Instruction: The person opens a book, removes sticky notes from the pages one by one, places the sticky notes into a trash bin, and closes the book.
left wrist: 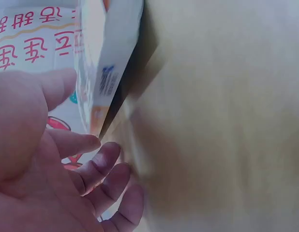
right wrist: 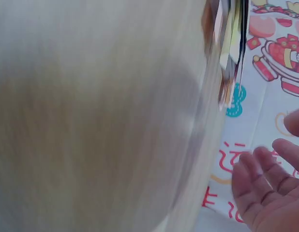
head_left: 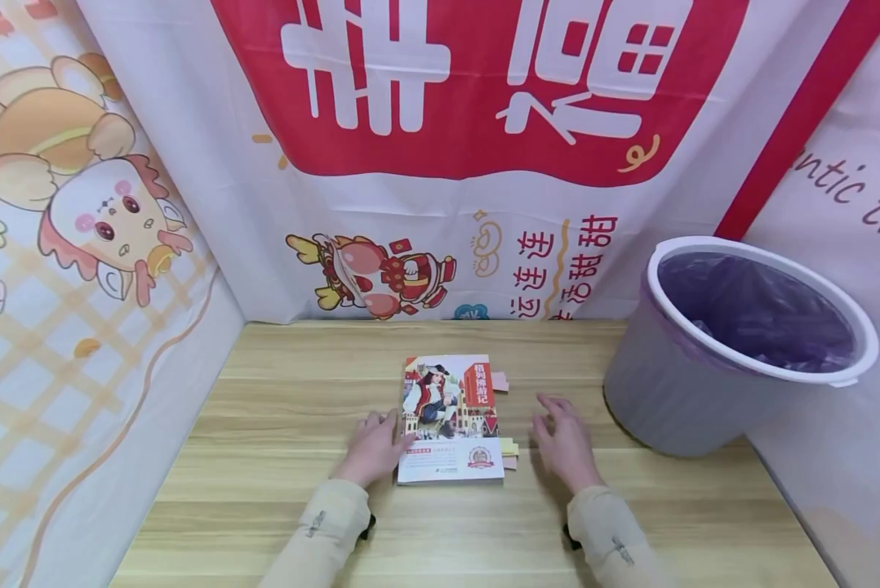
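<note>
A paperback book (head_left: pixel 447 425) with an illustrated cover and a red title block lies flat on the wooden table (head_left: pixel 278 359). Coloured sticky tabs (head_left: pixel 509 447) stick out of its right side; they also show in the right wrist view. My left hand (head_left: pixel 372 449) is at the book's left edge, its thumb reaching over the lower cover. In the left wrist view the loosely bent fingers (left wrist: pixel 111 154) lie right by a corner of the spine (left wrist: pixel 107 79). My right hand (head_left: pixel 563 441) hovers right of the book, apart from it, fingers loosely spread and holding nothing.
A grey bin (head_left: pixel 675 392) with a white rim and a purple liner stands on the table at the right, beyond my right hand. Printed cloth hangs behind the table (head_left: pixel 484 245) and along its left side (head_left: pixel 153 359).
</note>
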A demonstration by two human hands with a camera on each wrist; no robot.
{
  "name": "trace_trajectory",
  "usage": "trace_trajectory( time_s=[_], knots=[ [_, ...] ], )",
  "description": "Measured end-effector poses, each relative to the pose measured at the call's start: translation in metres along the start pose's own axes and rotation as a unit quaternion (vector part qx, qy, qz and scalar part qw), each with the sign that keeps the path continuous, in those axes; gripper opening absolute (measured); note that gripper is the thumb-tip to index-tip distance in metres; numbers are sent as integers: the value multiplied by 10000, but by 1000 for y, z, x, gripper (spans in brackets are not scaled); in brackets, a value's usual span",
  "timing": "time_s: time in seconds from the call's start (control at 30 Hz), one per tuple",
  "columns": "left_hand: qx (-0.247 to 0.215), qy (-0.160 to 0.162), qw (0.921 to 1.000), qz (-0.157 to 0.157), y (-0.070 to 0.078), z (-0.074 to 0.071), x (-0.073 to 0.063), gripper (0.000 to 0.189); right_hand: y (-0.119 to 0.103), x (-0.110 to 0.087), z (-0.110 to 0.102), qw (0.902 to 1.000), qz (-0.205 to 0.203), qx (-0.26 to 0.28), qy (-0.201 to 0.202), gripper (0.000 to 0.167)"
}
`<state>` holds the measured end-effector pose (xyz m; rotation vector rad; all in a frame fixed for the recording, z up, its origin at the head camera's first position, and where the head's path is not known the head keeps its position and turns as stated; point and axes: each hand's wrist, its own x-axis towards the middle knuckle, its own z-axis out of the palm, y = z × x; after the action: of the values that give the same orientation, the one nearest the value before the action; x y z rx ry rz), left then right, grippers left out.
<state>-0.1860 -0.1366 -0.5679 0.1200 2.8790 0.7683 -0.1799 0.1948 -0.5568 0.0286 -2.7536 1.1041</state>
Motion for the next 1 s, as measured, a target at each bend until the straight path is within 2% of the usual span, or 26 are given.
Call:
trace_trajectory(
  time_s=[0.13,0.3,0.37,0.63,1.0],
  knots=[
    [-318,139,9994,37,0,9,-3,67,-6,-8,10,9978,492,383,-242,32],
    [-524,313,9981,61,1,19,-6,62,-15,-20,25,9865,1183,643,-928,27],
    [-534,402,9977,62,1,22,-7,61,-18,-25,31,9848,1249,603,-1050,27],
    [-394,805,9957,236,0,27,-11,57,-29,-37,45,9849,1294,643,-958,32],
    [-379,647,9970,164,0,26,-11,58,-35,-46,53,9873,1202,716,-753,42]
  ],
)
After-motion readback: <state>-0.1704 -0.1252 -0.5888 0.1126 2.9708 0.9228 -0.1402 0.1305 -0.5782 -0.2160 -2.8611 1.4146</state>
